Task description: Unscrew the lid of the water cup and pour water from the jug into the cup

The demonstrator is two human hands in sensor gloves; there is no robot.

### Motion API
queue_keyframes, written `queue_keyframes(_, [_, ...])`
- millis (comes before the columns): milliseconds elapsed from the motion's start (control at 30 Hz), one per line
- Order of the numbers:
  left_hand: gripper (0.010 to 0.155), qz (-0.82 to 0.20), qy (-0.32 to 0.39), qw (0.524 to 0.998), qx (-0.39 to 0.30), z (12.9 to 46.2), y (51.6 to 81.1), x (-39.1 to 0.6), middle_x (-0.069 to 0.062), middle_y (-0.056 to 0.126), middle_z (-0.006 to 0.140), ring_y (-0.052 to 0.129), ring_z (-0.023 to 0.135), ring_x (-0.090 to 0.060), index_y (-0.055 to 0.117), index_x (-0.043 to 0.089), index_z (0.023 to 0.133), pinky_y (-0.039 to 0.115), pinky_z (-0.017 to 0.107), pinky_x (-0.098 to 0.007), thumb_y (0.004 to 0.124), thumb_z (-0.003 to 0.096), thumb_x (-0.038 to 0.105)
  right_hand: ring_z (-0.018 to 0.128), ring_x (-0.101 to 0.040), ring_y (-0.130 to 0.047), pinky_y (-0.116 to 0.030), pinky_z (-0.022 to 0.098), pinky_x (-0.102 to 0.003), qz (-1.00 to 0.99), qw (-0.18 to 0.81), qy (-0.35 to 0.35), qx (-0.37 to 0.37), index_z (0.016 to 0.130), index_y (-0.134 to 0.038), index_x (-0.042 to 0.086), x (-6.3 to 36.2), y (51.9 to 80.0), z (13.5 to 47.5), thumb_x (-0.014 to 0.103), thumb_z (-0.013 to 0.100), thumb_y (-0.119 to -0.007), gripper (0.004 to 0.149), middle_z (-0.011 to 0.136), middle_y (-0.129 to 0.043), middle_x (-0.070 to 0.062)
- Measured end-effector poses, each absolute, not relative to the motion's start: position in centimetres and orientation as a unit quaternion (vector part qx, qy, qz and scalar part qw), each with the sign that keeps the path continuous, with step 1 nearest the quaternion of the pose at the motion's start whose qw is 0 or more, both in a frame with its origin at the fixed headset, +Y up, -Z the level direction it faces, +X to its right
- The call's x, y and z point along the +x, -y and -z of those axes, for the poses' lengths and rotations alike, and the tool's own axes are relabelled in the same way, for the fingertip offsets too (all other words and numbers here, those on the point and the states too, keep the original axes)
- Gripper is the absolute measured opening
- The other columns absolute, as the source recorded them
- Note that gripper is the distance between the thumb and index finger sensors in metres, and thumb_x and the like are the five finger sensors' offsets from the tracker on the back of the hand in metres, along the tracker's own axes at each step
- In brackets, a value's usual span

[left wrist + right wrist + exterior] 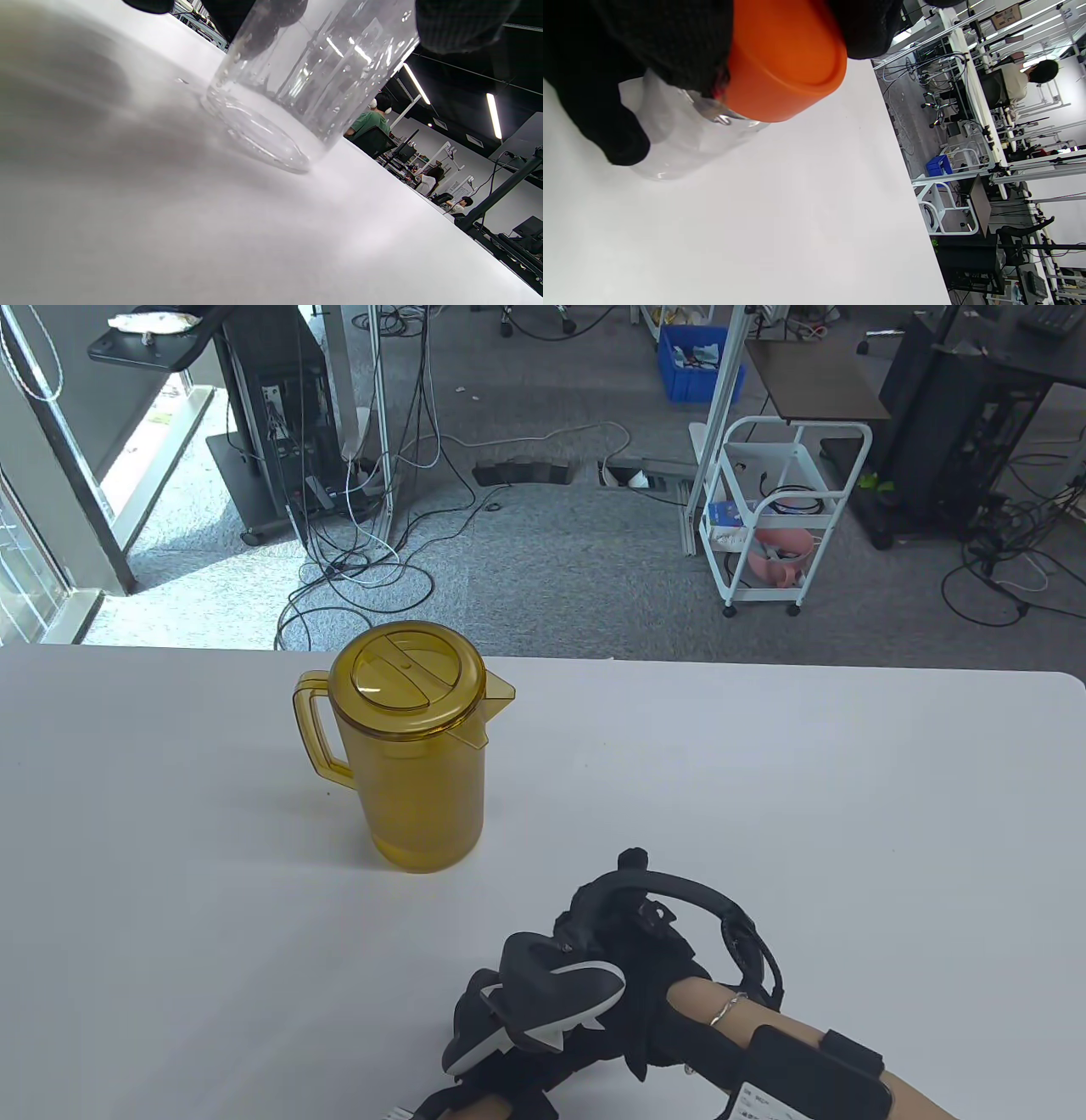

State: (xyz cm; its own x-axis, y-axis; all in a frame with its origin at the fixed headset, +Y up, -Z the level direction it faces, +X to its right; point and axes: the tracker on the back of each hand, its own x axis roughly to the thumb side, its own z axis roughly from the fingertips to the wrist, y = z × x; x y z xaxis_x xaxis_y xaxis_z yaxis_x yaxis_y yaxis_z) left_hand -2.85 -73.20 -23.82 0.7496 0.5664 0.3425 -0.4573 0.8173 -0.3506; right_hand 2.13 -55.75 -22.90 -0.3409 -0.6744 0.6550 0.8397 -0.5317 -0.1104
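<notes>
A yellow see-through jug (pixel 407 746) with its lid on stands upright left of the table's middle, handle to the left, spout to the right. Both gloved hands meet near the front edge and hide the cup in the table view. My left hand (pixel 509 1027) grips the clear cup (pixel 297 84), which stands on the table, with its fingers (pixel 458 25) curled round the wall. My right hand (pixel 611 933) grips the orange lid (pixel 785 59) from above, fingers (pixel 670 46) wrapped round it. The lid sits at the mouth of the cup (pixel 678 144). Both hands are well away from the jug.
The white table (pixel 764 780) ends at a far edge behind the jug, with grey floor, loose cables and a white cart (pixel 780 517) beyond. People sit at desks in the background of both wrist views.
</notes>
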Motion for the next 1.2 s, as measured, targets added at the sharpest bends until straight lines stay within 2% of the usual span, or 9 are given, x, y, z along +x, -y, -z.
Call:
queue_keyframes(167, [0.112, -0.274, 0.221, 0.928, -0.124, 23.8, 73.2, -2.9, -0.007, 0.027, 0.122, 0.054, 0.118, -0.024, 0.001, 0.011, 0.114, 0.044, 0.085, -0.063, 0.058, 0.0478, 0.081, 0.102, -0.04, -0.069, -0.043, 0.072, -0.069, 0.845, 0.423, 0.101, -0.311, 0.111, -0.036, 0.015, 3.5, 53.9, 23.6, 0.042, 0.042, -0.089, 0.091, 0.117, -0.048, -0.015])
queue_keyframes(367, [0.112, -0.273, 0.221, 0.928, -0.128, 23.8, 73.2, -2.9, -0.007, 0.027, 0.122, 0.053, 0.119, -0.024, 0.001, 0.011, 0.114, 0.044, 0.085, -0.063, 0.058, 0.0479, 0.081, 0.101, -0.04, -0.07, -0.044, 0.071, -0.069, 0.934, 0.185, 0.046, -0.302, 0.111, -0.036, 0.015, 9.9, 51.7, 25.8, 0.044, 0.042, -0.088, 0.091, 0.116, -0.049, -0.016])
queue_keyframes(533, [0.112, -0.272, 0.221, 0.928, -0.13, 23.8, 73.3, -2.9, -0.007, 0.027, 0.122, 0.053, 0.119, -0.024, 0.001, 0.011, 0.114, 0.044, 0.085, -0.063, 0.058, 0.0479, 0.081, 0.099, -0.041, -0.072, -0.047, 0.069, -0.07, 0.969, -0.011, -0.01, -0.245, 0.111, -0.037, 0.013, 17.7, 52.8, 27.6, 0.046, 0.043, -0.088, 0.09, 0.115, -0.051, -0.019])
queue_keyframes(600, [0.112, -0.271, 0.22, 0.928, -0.131, 23.8, 73.3, -2.9, -0.006, 0.027, 0.122, 0.053, 0.119, -0.024, 0.0, 0.011, 0.114, 0.043, 0.085, -0.063, 0.058, 0.0479, 0.081, 0.095, -0.042, -0.075, -0.049, 0.068, -0.07, 0.974, -0.09, -0.074, -0.193, 0.111, -0.039, 0.01, 21.7, 54.7, 27.9, 0.049, 0.044, -0.087, 0.091, 0.113, -0.054, -0.021])
queue_keyframes(667, [0.112, -0.27, 0.22, 0.928, -0.132, 23.8, 73.3, -2.8, -0.006, 0.026, 0.122, 0.053, 0.119, -0.023, 0.0, 0.011, 0.114, 0.043, 0.085, -0.063, 0.057, 0.0479, 0.081, 0.093, -0.043, -0.076, -0.05, 0.067, -0.07, 0.971, -0.156, -0.094, -0.155, 0.111, -0.039, 0.008, 24.2, 56.9, 28.1, 0.051, 0.045, -0.086, 0.091, 0.112, -0.054, -0.023])
queue_keyframes(833, [0.112, -0.269, 0.22, 0.928, -0.135, 23.9, 73.3, -2.8, -0.006, 0.026, 0.122, 0.052, 0.119, -0.023, 0.0, 0.011, 0.114, 0.043, 0.086, -0.063, 0.057, 0.0481, 0.081, 0.093, -0.045, -0.075, -0.05, 0.067, -0.069, 0.942, -0.319, -0.084, -0.055, 0.11, -0.037, 0.006, 28.3, 64.8, 28.6, 0.05, 0.046, -0.085, 0.091, 0.111, -0.052, -0.025])
queue_keyframes(933, [0.112, -0.267, 0.218, 0.929, -0.133, 23.8, 73.4, -2.8, -0.006, 0.026, 0.122, 0.053, 0.119, -0.024, 0.0, 0.011, 0.114, 0.043, 0.085, -0.063, 0.057, 0.0481, 0.081, 0.094, -0.045, -0.073, -0.049, 0.067, -0.069, 0.93, -0.359, -0.075, -0.018, 0.11, -0.035, 0.007, 29.5, 68.9, 29.1, 0.049, 0.046, -0.085, 0.091, 0.111, -0.05, -0.025])
queue_keyframes(1033, [0.112, -0.266, 0.218, 0.929, -0.135, 23.8, 73.4, -2.8, -0.006, 0.026, 0.122, 0.052, 0.119, -0.024, 0.0, 0.011, 0.114, 0.043, 0.085, -0.063, 0.057, 0.0483, 0.081, 0.097, -0.044, -0.07, -0.047, 0.068, -0.067, 0.924, -0.377, -0.064, -0.006, 0.109, -0.033, 0.009, 30.0, 71.5, 29.5, 0.048, 0.046, -0.085, 0.091, 0.112, -0.047, -0.023])
queue_keyframes(1200, [0.112, -0.266, 0.218, 0.929, -0.14, 23.9, 73.5, -2.8, -0.006, 0.025, 0.122, 0.052, 0.119, -0.023, -0.001, 0.011, 0.114, 0.043, 0.086, -0.063, 0.056, 0.0483, 0.082, 0.098, -0.045, -0.069, -0.045, 0.069, -0.068, 0.931, -0.361, -0.057, 0.016, 0.109, -0.031, 0.009, 29.6, 73.2, 30.1, 0.048, 0.046, -0.085, 0.091, 0.113, -0.045, -0.023])
